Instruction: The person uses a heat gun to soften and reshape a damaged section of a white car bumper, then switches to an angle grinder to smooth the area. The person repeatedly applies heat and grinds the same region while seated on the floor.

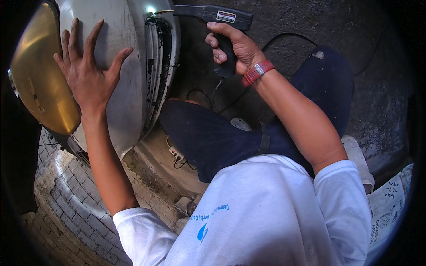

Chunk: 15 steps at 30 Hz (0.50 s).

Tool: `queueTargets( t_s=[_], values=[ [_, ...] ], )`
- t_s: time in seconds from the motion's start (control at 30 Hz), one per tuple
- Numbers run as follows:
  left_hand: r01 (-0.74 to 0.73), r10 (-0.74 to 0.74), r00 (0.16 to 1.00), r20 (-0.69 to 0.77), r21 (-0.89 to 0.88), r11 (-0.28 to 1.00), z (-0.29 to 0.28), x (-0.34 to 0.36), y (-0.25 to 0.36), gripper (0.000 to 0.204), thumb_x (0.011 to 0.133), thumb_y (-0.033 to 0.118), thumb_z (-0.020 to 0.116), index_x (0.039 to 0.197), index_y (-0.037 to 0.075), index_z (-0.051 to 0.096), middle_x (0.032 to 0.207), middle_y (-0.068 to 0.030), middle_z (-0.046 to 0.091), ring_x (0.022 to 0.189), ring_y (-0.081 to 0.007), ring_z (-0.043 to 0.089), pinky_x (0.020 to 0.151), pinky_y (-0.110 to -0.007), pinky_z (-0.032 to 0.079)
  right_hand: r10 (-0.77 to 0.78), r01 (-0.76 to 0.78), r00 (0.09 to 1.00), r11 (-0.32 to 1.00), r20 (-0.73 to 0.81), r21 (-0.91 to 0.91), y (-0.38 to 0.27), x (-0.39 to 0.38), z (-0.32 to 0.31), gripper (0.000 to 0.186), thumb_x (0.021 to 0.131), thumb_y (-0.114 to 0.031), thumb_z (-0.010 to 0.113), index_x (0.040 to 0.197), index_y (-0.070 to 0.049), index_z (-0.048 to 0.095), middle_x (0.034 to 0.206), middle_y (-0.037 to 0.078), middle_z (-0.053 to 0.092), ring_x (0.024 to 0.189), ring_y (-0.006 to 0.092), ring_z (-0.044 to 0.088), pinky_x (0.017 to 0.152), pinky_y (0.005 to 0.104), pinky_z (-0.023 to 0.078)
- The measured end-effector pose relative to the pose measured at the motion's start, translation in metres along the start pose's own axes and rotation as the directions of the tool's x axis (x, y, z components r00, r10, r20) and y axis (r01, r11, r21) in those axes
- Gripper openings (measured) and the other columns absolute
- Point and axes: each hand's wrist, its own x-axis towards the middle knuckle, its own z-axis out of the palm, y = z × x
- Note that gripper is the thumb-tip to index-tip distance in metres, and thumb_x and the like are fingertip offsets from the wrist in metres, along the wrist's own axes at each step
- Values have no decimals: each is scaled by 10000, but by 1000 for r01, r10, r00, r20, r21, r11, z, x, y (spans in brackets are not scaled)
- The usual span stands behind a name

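My right hand (235,46) is wrapped round the pistol grip of a black soldering gun (237,18). Its thin tip points left, and a bright glow shows where it reaches the edge of a pale, scuffed vehicle body panel (126,88). Dark slots and ridges run along that right-hand edge. On the panel's left side my left hand (88,73) lies with fingers spread, its fingertips near the top. Past the hand, a shiny amber-gold curved piece (42,71), like a lamp cover, adjoins the panel. Whether the tip touches the panel is too small to tell.
A black cord (279,36) trails from the tool across the dark floor (377,97). By my knee lies a white power strip (175,153). Grey paving bricks (84,195) cover the lower left, and a printed newspaper (390,199) lies at the right. My bent legs sit close below the panel.
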Motion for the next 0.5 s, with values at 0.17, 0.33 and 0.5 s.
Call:
queueTargets(
  t_s=[0.17,0.33,0.5],
  values=[
    [0,0,1000,3,9,1000,1,-1,-1,808,819,811,742,1509,412,609,1692,-45,420,1601,-339,340,1266,-753,223,2,-2,1000,1000,3,-12,-1,0,0,272,949,-293,826,1047,-117,644,776,11,693,499,85,601,499,242,516],
    [1,-1,1000,3,11,1000,2,-1,-1,812,818,822,734,1511,417,604,1695,-40,416,1604,-341,333,1269,-753,220,8,-8,1000,1000,11,-9,-2,0,-1,273,950,-294,825,1053,-116,645,773,10,693,500,83,602,501,241,518],
    [0,0,1000,2,8,1000,1,-1,-1,812,816,824,733,1509,420,604,1696,-35,414,1605,-346,328,1268,-755,218,-5,5,1000,1000,9,-31,-1,1,-2,276,948,-296,827,1049,-116,644,773,11,700,502,83,614,509,237,523]
  ],
)
